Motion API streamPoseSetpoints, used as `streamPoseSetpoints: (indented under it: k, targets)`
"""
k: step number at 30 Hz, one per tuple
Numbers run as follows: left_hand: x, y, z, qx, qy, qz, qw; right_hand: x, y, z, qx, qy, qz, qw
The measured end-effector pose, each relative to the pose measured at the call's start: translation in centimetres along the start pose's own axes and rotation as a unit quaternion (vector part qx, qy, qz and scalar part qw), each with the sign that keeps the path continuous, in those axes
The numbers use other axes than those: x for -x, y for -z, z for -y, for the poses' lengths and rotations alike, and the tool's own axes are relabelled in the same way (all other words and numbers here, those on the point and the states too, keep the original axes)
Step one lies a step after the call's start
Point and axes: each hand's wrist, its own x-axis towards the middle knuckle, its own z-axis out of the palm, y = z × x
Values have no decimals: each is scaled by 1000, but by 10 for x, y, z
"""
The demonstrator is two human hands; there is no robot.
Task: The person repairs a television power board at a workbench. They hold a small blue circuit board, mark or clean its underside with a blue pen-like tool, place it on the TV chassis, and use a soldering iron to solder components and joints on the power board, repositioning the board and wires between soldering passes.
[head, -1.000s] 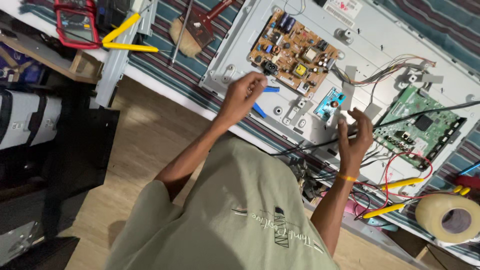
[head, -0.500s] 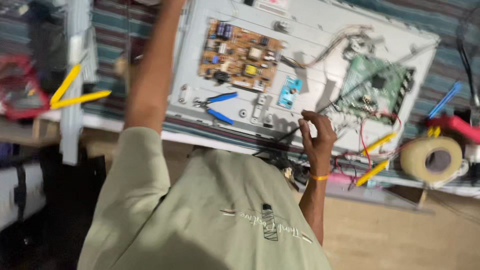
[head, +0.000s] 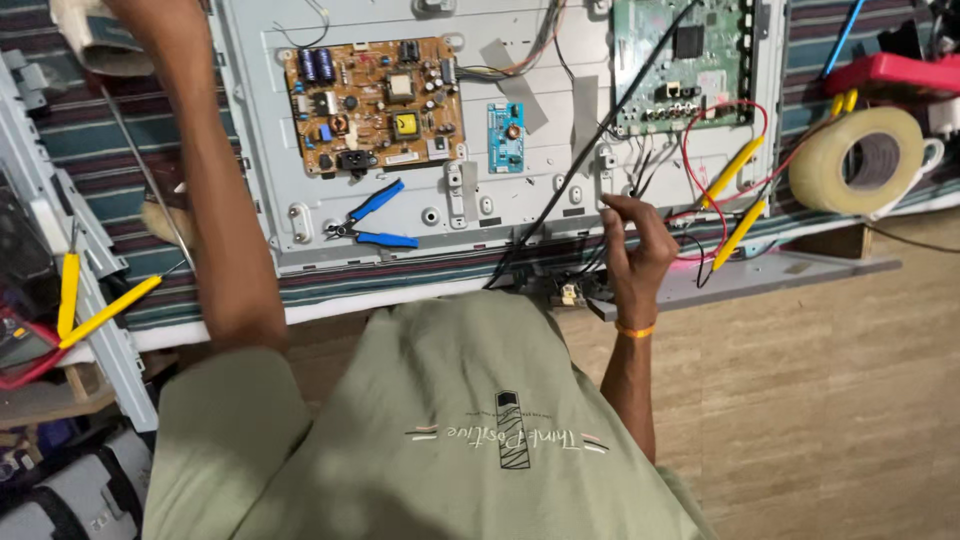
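Right hand (head: 635,250) pinches the black wires (head: 640,160) at the panel (head: 250,120) lower edge. Left hand is out of view. Tape roll (head: 858,160) lies well right; blue pliers (head: 375,222) left.

wooden floor (head: 850,400), striped cloth-covered table (head: 130,130)

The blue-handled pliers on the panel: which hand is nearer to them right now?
Probably the right. The right hand pinches wires at the panel's lower edge, right of the blue-handled pliers. The left hand reaches up past the frame's top left corner, out of view.
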Motion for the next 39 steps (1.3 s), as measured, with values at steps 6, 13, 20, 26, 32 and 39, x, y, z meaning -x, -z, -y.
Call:
streamPoseSetpoints:
  k: [6,13,20,26,32,39]
  targets:
    - [215,55,-5,396,-168,497,754,-6,-34,38,-227,-58,135,963]
    - [307,94,-18,302,8,633,713,12,-30,48,-163,-23,220,962]
    - [319,103,-47,196,-70,685,698,16,-13,37,-132,5,156,979]
    - [341,99,-79,250,-155,644,706,14,34,29,-113,3,113,987]
    - [383,93,-98,243,-159,578,763,19,67,-62,-136,47,65,988]
    - [411,97,-86,251,3,535,807,-114,265,-320,-373,-55,-449,810]
